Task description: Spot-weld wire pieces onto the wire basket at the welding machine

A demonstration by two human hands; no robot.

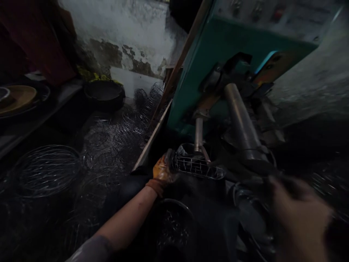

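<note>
My left hand [163,170], in an orange glove, grips the rim of a small wire basket [196,165] that sits under the metal rods of a teal machine [218,62]. A thin rod [199,134] comes down onto the basket; a thicker steel cylinder [241,120] slants beside it. My right hand [297,218] is bare and smeared by motion at the lower right, near a dark lever or handle; its fingers cannot be made out.
Several wire baskets and frames [49,169] lie heaped on the floor to the left. A dark round tub [104,92] stands by the stained wall. A wooden edge [152,140] runs beside the machine. A round plate [19,98] lies far left.
</note>
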